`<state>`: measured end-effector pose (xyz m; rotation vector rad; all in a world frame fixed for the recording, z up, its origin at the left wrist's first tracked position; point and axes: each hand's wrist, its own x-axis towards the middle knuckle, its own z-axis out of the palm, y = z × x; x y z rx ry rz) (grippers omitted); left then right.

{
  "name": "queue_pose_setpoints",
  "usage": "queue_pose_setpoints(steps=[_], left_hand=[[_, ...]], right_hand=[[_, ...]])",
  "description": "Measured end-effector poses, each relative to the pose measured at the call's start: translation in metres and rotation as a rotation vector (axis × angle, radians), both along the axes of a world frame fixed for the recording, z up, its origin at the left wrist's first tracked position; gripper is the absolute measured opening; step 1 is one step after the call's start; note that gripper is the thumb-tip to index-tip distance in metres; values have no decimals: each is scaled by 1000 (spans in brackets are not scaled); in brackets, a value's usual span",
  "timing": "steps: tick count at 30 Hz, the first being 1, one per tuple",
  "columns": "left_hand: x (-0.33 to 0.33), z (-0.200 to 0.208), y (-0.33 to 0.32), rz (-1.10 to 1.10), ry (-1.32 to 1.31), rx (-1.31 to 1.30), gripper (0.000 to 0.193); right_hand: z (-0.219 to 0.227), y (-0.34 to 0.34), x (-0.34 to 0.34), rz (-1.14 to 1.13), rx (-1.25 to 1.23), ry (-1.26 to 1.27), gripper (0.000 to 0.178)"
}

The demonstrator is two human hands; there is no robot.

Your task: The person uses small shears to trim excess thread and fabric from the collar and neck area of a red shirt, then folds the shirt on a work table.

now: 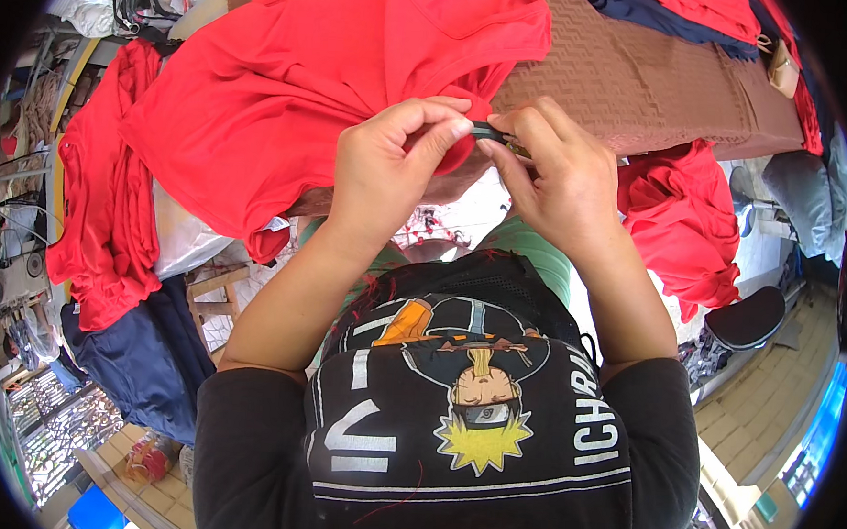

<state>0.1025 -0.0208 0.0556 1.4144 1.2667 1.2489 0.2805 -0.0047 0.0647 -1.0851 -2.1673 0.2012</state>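
Observation:
A bright red garment (289,95) spreads over the surface in front of me and hangs down toward my lap. My left hand (391,157) is closed at its lower right edge, thumb and forefinger pinched together, with red cloth just behind and below the fingertips. Close beside it, my right hand (558,166) pinches a small narrow dark tool (489,131) that looks like thread snips. The tool's tip reaches my left thumb. Its far end is hidden in my right fingers, so its exact kind is unclear.
Brown patterned cardboard (635,74) covers the work surface. More red cloth (679,225) hangs at the right, below red and navy pieces at the far right. Navy fabric (141,355) and another red piece (106,190) hang at the left. A black round-edged seat (746,317) stands at the right.

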Motion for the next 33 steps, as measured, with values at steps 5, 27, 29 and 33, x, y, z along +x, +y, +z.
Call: queue_pose_setpoints(steps=[5,27,29,33], left_hand=[[-36,25,8,-385,418,729,31],[-42,-1,9,-311,-310,-297,23],[-41,-1,8,-288,-315,-301,23],[-40,5,4,-314,-248,-295,20]], right_hand=[[4,8,13,-77,5,61,19],[-14,33,7,282,-724,444,19],[-2,29,10,179,-552,271,19],[0,20,8,191,-284,347,23]])
